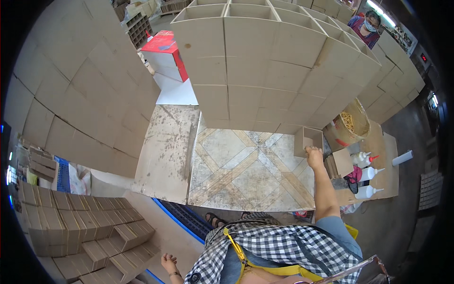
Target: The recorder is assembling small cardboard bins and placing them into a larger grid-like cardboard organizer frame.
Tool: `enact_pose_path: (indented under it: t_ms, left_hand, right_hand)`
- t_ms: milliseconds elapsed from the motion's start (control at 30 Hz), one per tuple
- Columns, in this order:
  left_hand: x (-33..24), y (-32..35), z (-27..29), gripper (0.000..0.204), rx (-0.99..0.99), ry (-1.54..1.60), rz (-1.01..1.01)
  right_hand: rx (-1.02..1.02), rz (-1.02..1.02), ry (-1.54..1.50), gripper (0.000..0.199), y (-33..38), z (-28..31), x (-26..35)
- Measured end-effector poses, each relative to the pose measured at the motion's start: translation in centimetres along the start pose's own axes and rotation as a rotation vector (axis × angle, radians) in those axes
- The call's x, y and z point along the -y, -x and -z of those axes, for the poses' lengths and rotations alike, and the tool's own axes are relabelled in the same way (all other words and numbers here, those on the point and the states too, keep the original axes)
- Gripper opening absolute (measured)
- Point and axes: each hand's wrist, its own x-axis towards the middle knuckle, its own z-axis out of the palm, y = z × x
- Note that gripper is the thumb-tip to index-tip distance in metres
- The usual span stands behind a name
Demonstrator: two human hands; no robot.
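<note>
The worktop (236, 161) before you has a worn, tile-like pattern, and a tall stack of cardboard boxes (265, 71) walls off its far side. The fingers of your right hand (314, 157) are bent in narrowly and look to be pinching the near edge of the small open box (309, 138). That box sits on the worktop's right, at the foot of the stack; whether it touches the stack, you can't tell from here. Your left hand (169, 264) hangs low at your left, fingers loosely parted and holding nothing visible, near the bundled boxes (104, 217).

To handle the box well, keep your pinch light, since thin card walls would probably bow under pressure. Bringing the left hand up to steady the opposite wall should help keep the corners square. Watch your right side: card pieces (338, 164) lie just beside your wrist, with the tub of rubber bands (363, 124) beyond and white bottles (369, 191) nearer your forearm.
</note>
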Motion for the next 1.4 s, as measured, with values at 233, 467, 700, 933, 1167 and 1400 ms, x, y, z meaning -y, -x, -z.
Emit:
enact_pose_path:
  t_ms: [233,467,700,933,1167,1400]
  left_hand:
    - [-4.5,2.5,0.6,0.033,0.052,0.025,-0.153]
    - [-11.2,1.2,7.9,0.029,-0.314,-0.412,-0.688]
    - [-18.6,-1.1,15.9,0.035,-1.075,-0.729,-0.824]
    - [-19.4,-6.6,25.3,0.031,-0.998,-0.711,-0.584]
    - [-20.0,-3.2,27.9,0.022,-0.959,-0.415,-0.714]
    - [-23.8,5.6,19.5,0.024,-0.725,-0.481,-1.096]
  right_hand:
    - [0.064,-0.001,0.189,0.02,-0.1,2.9,2.5]
    - [-0.38,0.04,0.154,0.026,-0.2,1.6,8.0]
    - [-0.343,0.269,-0.08,0.032,1.4,0.1,19.8]
    - [0.13,0.656,-0.409,0.033,3.6,-4.1,33.9]
    - [0.508,0.743,-0.56,0.025,3.5,3.4,47.0]
    - [0.461,1.065,-0.778,0.034,4.9,11.9,57.4]
